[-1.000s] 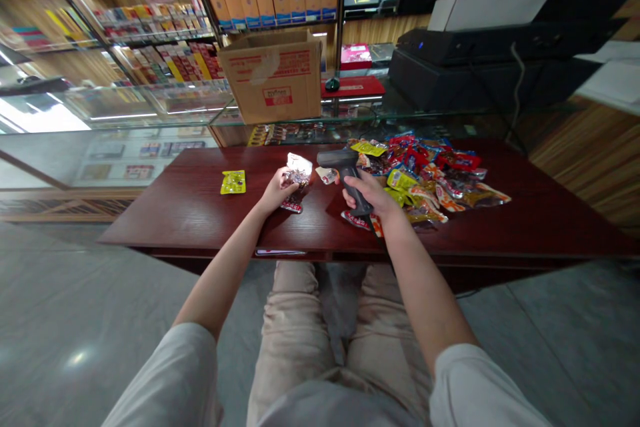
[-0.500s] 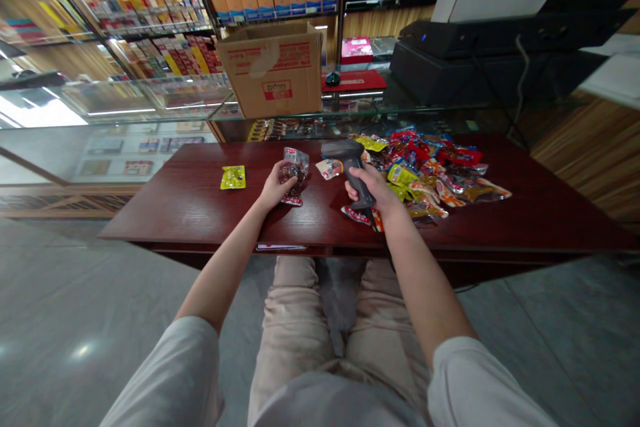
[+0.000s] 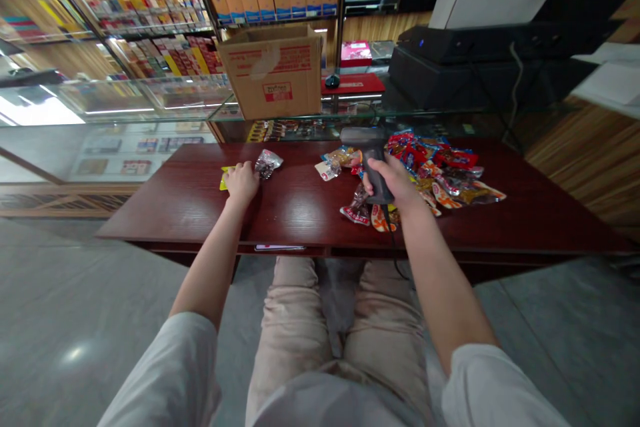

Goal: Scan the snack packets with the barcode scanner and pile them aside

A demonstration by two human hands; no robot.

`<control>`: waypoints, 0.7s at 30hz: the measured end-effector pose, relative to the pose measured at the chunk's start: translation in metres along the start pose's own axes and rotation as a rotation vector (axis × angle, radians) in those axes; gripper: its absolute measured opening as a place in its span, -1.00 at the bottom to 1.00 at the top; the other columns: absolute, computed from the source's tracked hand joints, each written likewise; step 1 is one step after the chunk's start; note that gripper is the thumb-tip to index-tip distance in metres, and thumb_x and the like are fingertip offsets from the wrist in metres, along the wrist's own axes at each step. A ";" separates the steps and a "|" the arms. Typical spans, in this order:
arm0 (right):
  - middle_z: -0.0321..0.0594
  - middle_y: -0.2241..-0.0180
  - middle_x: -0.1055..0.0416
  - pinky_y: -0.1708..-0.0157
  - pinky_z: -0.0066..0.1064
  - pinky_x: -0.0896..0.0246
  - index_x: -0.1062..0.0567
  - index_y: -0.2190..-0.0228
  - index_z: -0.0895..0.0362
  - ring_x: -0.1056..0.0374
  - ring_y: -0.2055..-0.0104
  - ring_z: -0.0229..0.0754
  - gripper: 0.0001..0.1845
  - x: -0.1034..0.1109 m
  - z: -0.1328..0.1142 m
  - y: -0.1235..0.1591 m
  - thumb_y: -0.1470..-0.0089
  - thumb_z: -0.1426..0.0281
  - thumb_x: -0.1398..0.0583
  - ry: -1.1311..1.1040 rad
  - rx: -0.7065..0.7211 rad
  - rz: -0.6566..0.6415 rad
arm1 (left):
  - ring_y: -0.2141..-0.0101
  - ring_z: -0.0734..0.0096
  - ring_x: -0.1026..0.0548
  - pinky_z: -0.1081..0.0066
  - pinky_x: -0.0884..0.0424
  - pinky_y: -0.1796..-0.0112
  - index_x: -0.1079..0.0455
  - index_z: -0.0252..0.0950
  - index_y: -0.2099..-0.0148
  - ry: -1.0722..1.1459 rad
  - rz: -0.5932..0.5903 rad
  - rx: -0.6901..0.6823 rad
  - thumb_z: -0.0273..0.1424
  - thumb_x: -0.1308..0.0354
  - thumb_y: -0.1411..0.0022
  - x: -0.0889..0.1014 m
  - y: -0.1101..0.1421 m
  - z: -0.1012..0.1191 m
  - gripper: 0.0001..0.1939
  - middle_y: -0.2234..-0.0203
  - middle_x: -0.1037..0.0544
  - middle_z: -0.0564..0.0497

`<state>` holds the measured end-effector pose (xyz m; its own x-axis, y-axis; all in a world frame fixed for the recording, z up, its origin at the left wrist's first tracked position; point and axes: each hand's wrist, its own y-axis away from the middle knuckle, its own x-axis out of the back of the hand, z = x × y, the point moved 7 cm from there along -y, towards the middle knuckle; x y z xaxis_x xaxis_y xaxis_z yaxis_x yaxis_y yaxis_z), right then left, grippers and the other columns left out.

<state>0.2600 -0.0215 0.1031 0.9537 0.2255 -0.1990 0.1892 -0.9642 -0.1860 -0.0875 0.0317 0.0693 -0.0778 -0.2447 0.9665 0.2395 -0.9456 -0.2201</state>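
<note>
My left hand is closed on a small clear snack packet and holds it low over the dark red table, partly covering a yellow packet lying there. My right hand grips the handle of a grey barcode scanner, whose head points away from me. Its cable runs down off the table's near edge. A heap of several colourful snack packets lies just right of the scanner. Two loose packets rest under my right wrist.
A white-labelled packet lies mid-table. Behind the table stands a glass counter with a cardboard box, a computer mouse on a red pad and a black register. Stocked shelves fill the back wall.
My left hand has carried the clear packet leftward from the table's middle to the yellow packet. My right hand has swung the scanner to the right, over the heap's edge.
</note>
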 end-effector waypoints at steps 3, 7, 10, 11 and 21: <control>-0.25 0.40 -0.51 0.72 -0.47 -0.11 -0.39 0.24 0.09 -0.23 0.67 -0.35 -0.64 0.019 -0.011 0.028 0.02 0.15 -0.28 0.050 -0.039 0.028 | -0.10 -0.22 -0.36 -0.05 -0.25 -0.03 -0.40 -0.33 -0.14 -0.053 -0.023 -0.005 -0.30 0.09 -0.30 -0.002 0.001 -0.006 -0.54 -0.06 -0.46 -0.36; -0.32 0.56 -0.43 0.71 -0.45 -0.11 -0.41 0.21 0.10 -0.24 0.69 -0.29 -0.63 0.049 0.008 0.067 0.01 0.15 -0.27 0.105 -0.158 0.111 | -0.09 -0.24 -0.34 -0.10 -0.24 -0.04 -0.45 -0.35 -0.05 -0.039 0.009 -0.021 -0.27 0.10 -0.30 -0.007 0.002 -0.010 -0.56 -0.03 -0.47 -0.38; -0.33 0.66 -0.36 0.67 -0.41 -0.16 -0.43 0.26 0.12 -0.27 0.68 -0.23 -0.66 0.061 0.029 0.077 0.01 0.15 -0.25 0.096 -0.199 0.143 | -0.08 -0.31 -0.33 -0.19 -0.22 -0.02 -0.42 -0.38 -0.05 0.033 0.103 -0.013 -0.33 0.04 -0.24 -0.004 0.003 -0.009 -0.59 -0.02 -0.45 -0.42; -0.32 0.67 -0.36 0.65 -0.39 -0.18 -0.44 0.27 0.12 -0.29 0.67 -0.21 -0.66 0.062 0.033 0.076 0.02 0.14 -0.25 0.086 -0.198 0.152 | -0.09 -0.34 -0.32 -0.22 -0.21 -0.02 -0.41 -0.40 -0.05 0.056 0.135 -0.021 -0.36 0.01 -0.22 -0.001 0.004 -0.005 -0.60 -0.03 -0.44 -0.43; -0.31 0.61 -0.45 0.61 -0.38 -0.27 -0.46 0.30 0.09 -0.33 0.64 -0.21 -0.72 0.058 0.041 0.033 0.04 0.18 -0.24 0.090 -0.170 0.147 | -0.06 -0.05 -0.39 0.05 -0.24 -0.15 -0.37 -0.38 -0.05 0.460 -0.072 -0.580 -0.29 -0.08 -0.23 -0.018 0.005 0.105 -0.61 0.01 -0.42 -0.30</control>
<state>0.3116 -0.0345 0.0456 0.9894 0.0747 -0.1243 0.0759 -0.9971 0.0052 0.0162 0.0539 0.0651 -0.5019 -0.1223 0.8562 -0.3212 -0.8928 -0.3158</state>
